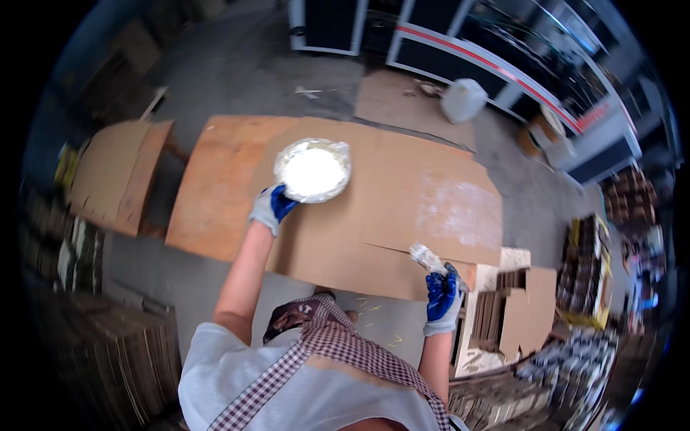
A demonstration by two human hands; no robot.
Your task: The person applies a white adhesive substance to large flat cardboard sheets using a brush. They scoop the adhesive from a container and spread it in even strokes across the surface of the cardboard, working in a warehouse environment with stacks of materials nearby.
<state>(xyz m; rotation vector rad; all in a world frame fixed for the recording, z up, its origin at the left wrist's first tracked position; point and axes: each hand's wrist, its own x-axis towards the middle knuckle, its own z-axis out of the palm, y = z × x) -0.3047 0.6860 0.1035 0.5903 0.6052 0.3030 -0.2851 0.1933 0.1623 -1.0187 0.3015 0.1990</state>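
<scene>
My left hand, in a white and blue coated glove, is closed on the near rim of a round bowl with a crinkled, whitish edge. The bowl's bright white content is overexposed, so I cannot make out its texture. It is held over a flat brown cardboard sheet on the table. In my gloved right hand, fingers are wrapped round a brush whose head is coated white and points up-left above the cardboard's near right part. A whitish smeared patch marks the sheet's right side.
The wooden table shows at the left, with a smaller board-topped table beyond it. Cardboard pieces stand at my right; stacked cardboard lies at lower left. A white container and a machine are at the back.
</scene>
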